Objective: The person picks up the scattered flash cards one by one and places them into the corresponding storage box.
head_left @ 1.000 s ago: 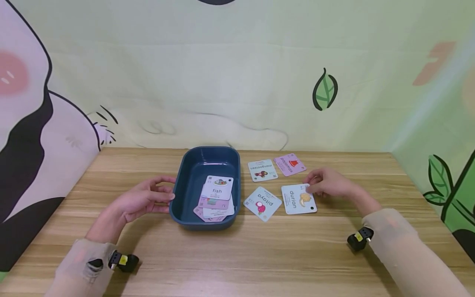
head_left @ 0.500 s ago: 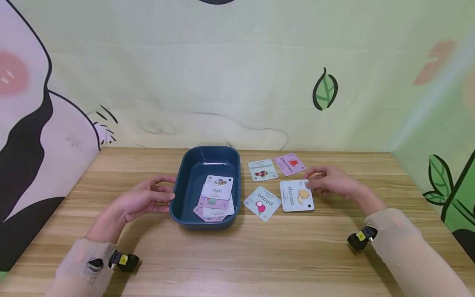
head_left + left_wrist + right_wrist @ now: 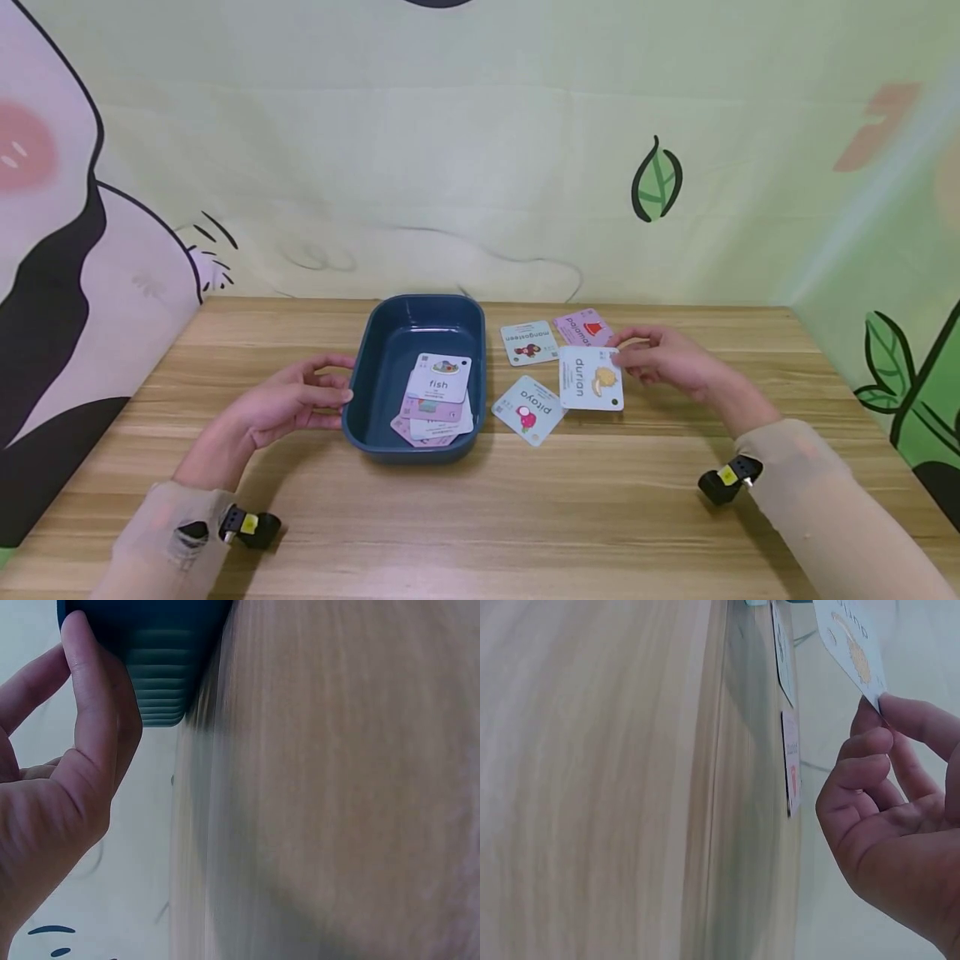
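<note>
My right hand (image 3: pixel 667 360) pinches the corner of a white "durian" flash card (image 3: pixel 591 379) between thumb and fingers. In the right wrist view the card (image 3: pixel 851 645) is tilted and held up off the table. In the head view it partly overlaps the purple "pajamas" card (image 3: pixel 585 326). A "pitaya" card (image 3: pixel 528 410) and a "mangosteen" card (image 3: pixel 529 342) lie on the table beside it. My left hand (image 3: pixel 300 396) touches the left wall of a dark blue tray (image 3: pixel 386 350), fingers relaxed, thumb tip at the rim (image 3: pixel 61 615).
Inside the tray, a "fish" card (image 3: pixel 439 380) tops a loose pile of several cards at the near end. The wooden table (image 3: pixel 480 525) meets a printed cloth backdrop (image 3: pixel 480 167) along its far edge.
My right hand has lifted the durian card and carried it a little left and away from me, now over part of the pajamas card. The left hand and tray stay put.
</note>
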The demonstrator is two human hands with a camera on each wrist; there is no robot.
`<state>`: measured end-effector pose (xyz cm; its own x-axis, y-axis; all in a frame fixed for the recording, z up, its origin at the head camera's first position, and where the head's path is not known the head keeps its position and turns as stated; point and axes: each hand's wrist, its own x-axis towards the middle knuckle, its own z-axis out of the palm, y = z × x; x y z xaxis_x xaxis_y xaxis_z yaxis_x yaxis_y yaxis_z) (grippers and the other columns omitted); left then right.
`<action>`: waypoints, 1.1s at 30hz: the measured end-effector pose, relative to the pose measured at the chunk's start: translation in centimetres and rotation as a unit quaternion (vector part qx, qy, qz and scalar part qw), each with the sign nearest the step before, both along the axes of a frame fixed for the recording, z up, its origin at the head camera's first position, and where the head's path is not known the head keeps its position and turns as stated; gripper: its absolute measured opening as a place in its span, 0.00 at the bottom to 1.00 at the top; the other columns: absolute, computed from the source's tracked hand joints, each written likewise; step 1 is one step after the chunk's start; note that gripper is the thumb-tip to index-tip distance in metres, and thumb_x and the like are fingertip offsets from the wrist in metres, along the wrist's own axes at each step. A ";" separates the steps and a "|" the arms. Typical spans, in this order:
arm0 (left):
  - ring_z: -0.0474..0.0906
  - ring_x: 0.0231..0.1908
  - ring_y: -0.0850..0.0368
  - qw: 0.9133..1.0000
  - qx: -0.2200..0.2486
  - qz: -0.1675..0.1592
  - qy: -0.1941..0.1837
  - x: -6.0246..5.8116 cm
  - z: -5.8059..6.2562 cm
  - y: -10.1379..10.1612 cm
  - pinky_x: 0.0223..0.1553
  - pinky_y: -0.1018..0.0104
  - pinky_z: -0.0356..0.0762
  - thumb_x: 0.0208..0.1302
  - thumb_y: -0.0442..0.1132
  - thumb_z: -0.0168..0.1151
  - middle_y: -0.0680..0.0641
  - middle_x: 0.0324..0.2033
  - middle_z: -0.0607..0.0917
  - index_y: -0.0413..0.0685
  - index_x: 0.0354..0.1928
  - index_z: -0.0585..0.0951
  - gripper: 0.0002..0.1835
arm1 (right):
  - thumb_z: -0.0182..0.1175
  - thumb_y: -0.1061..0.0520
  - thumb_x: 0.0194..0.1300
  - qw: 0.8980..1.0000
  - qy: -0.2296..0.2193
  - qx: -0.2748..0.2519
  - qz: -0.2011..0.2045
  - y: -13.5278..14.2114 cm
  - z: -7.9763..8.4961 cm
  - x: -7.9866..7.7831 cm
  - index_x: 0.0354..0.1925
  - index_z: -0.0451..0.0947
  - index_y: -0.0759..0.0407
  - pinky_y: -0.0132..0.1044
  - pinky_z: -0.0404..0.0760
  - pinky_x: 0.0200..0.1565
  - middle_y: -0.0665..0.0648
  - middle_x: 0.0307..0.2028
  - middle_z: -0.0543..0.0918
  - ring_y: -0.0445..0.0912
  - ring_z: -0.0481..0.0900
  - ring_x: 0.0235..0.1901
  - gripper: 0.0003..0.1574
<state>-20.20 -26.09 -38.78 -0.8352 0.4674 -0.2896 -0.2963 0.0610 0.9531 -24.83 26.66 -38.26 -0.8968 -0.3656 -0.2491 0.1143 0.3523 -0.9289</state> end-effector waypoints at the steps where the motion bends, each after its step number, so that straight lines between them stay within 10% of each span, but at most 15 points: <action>1: 0.85 0.39 0.51 1.000 0.000 0.000 0.000 0.0 0.0 0.0 0.48 0.54 0.86 0.73 0.29 0.59 0.42 0.46 0.81 0.34 0.72 0.55 0.33 | 0.63 0.60 0.72 1.000 0.001 -0.004 -0.002 -0.1 0.0 0.0 0.59 0.71 0.70 0.34 0.72 0.32 0.54 0.31 0.76 0.45 0.71 0.31 0.22; 33: 0.85 0.39 0.51 1.000 0.004 -0.001 -0.001 0.0 0.1 0.0 0.48 0.55 0.86 0.73 0.29 0.59 0.42 0.46 0.80 0.34 0.72 0.55 0.32 | 0.65 0.60 0.70 0.995 0.059 -0.020 -0.079 -6.2 1.9 0.5 0.57 0.75 0.70 0.31 0.67 0.28 0.54 0.34 0.82 0.47 0.73 0.30 0.22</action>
<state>-20.20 -26.08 -38.72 -0.8336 0.4712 -0.2882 -0.2985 0.0546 0.9528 -24.35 20.47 -36.36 -0.9661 -0.2251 -0.1264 0.0543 0.3015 -0.9519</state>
